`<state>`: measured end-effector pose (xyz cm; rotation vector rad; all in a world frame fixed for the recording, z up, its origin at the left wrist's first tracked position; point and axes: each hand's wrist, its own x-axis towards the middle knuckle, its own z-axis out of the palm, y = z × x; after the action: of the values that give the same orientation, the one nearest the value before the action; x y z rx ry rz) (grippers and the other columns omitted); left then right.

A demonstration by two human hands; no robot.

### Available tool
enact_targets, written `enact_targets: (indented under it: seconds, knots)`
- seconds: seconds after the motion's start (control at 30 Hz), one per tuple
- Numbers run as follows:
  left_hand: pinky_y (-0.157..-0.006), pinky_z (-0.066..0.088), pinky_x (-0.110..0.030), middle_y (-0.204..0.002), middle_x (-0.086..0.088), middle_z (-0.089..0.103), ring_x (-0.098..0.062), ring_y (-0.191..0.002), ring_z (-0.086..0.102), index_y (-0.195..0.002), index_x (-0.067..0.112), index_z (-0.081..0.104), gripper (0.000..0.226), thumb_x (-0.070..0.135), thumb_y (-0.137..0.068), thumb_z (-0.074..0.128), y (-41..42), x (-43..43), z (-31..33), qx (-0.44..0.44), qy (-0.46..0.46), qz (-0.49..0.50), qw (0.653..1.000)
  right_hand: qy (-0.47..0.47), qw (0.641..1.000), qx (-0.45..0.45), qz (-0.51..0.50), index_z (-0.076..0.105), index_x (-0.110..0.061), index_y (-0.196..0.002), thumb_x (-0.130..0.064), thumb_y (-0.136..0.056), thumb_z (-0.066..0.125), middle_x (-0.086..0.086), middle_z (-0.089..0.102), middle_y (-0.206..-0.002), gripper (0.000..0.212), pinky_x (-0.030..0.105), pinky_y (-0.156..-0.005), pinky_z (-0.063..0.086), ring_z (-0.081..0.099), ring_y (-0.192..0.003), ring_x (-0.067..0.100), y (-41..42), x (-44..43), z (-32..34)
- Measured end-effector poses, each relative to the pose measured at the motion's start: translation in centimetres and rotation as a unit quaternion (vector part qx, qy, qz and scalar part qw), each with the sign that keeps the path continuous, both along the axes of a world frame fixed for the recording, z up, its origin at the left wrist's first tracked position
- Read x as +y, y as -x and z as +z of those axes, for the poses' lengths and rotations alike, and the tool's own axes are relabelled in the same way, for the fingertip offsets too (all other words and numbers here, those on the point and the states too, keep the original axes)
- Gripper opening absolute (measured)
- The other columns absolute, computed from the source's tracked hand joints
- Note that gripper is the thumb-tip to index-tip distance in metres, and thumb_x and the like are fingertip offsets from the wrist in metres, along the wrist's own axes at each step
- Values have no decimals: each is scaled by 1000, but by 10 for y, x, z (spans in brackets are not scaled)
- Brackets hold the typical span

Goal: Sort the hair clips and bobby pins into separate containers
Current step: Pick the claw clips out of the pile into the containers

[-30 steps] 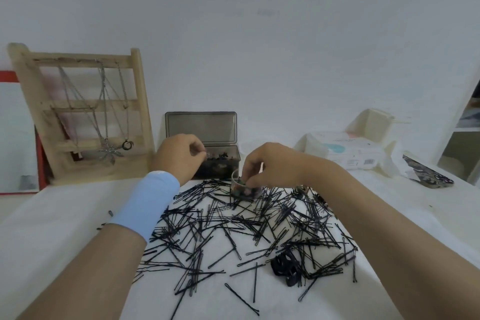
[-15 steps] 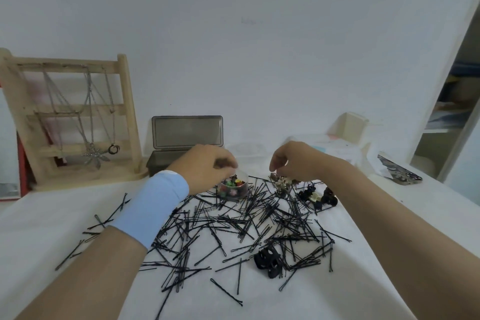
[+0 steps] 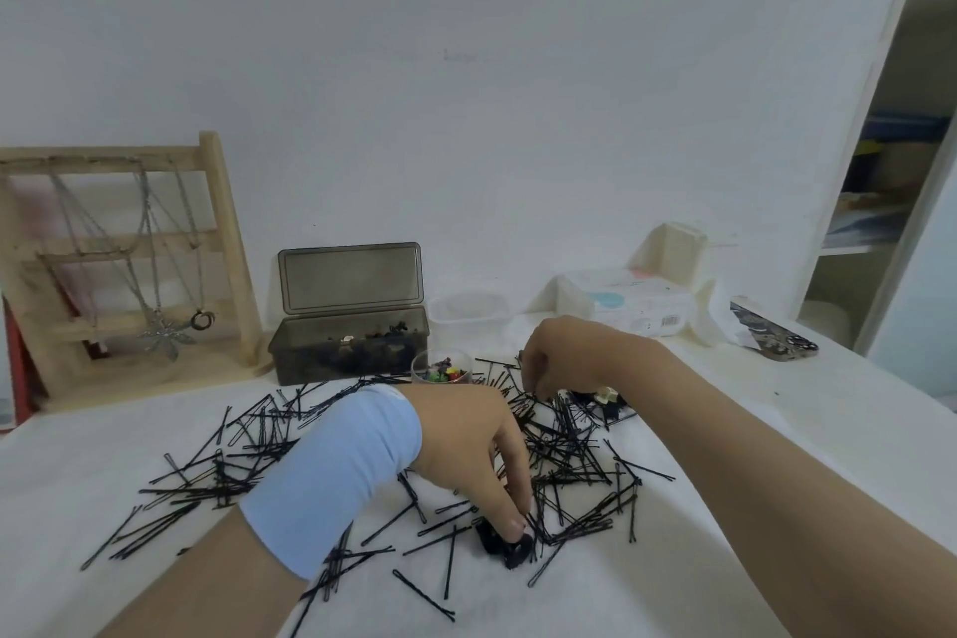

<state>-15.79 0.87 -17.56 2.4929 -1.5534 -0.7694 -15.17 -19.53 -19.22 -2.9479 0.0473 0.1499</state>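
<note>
— What could go wrong here?
— My left hand [image 3: 476,461] pinches the black hair clip [image 3: 505,543] at the near edge of the bobby pins [image 3: 564,446] on the tabletop [image 3: 77,456]. Tangled pins could lift with it. My right hand [image 3: 564,358] is curled over the pile, and I can't tell whether it holds anything.
— And the clip?
— Small, black and chunky.

One view on record: a wide-angle camera worn on the head, facing forward and tilted down over the white worktop [image 3: 77,471] toward the rear wall [image 3: 466,67]. Close range: left hand [image 3: 466,451] and right hand [image 3: 564,358] sit mid-frame, forearms entering from the bottom edge. Shelf unit [image 3: 849,250] leans at right margin, bowed by the lens.
</note>
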Motion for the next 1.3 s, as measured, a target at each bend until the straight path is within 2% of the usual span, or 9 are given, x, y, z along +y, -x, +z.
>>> enact_targets:
  seconds: [0.13,0.3,0.4,0.53,0.63,0.87,0.97,1.13,1.3]
  knots:
    - [-65,42,-17,-62,39,55,14,-62,52,-93,34,76,29,51,-71,83,0,-2,0,-8,-27,23,999,8,1000,-2,12,77,-27,-92,-16,-84,77,-11,71,-91,14,21,-70,49,66,-86,10,-5,0,0]
    - [-66,53,-22,-99,11,75,-7,-68,64,-85,25,73,18,40,-78,81,-12,1,-4,33,-5,38,999,-49,998,-24,14,77,-24,-88,-16,-84,75,-5,76,-85,9,19,-68,50,70,-80,10,-8,-4,1]
    - [-65,58,-25,-99,1,76,-14,-74,70,-96,19,72,16,23,-83,80,-21,6,-7,97,29,70,992,-109,990,-86,8,76,-24,-88,-17,-85,74,-11,74,-84,8,12,-60,45,66,-71,-2,-7,-9,10]
    - [-66,60,-30,-103,6,74,-13,-72,72,-115,27,64,34,11,-88,74,-36,9,-2,145,157,141,967,-214,971,-107,-1,73,-24,-90,-18,-84,76,-7,74,-73,9,22,-49,49,65,-53,11,-3,-12,23]
    - [-61,57,-24,-108,-1,65,-7,-61,67,-123,31,61,38,10,-92,68,-49,1,3,122,256,181,942,-184,977,-105,-9,74,-26,-93,-24,-82,78,-12,73,-71,12,19,-51,46,61,-51,7,-4,-15,30]
    - [-56,54,-32,-92,1,67,-12,-53,55,-115,33,62,20,25,-100,52,-63,-22,2,34,193,192,962,-87,992,91,-18,66,-26,-120,-27,-90,65,3,78,-90,31,24,-50,42,53,-56,13,1,-28,35]
    - [-59,54,-29,-108,7,63,-10,-61,60,-122,32,57,23,26,-101,50,-66,-31,3,8,189,193,963,-92,992,75,-43,53,-29,-126,-24,-90,63,2,78,-89,37,25,-50,41,49,-49,11,3,-32,35]
    - [-69,60,-33,-99,10,68,-14,-66,72,-125,28,62,28,20,-100,52,-67,-44,-1,40,237,212,947,-185,982,-1,-41,73,-20,-95,-12,-87,59,-2,78,-82,18,22,-43,33,48,-52,14,8,-32,38]
    - [-71,56,-30,-95,12,69,-11,-65,65,-116,32,68,26,22,-95,59,-68,-57,-5,31,264,195,944,-220,973,25,-62,70,-20,-108,-8,-88,54,-1,75,-75,27,21,-42,32,46,-43,11,9,-32,36]
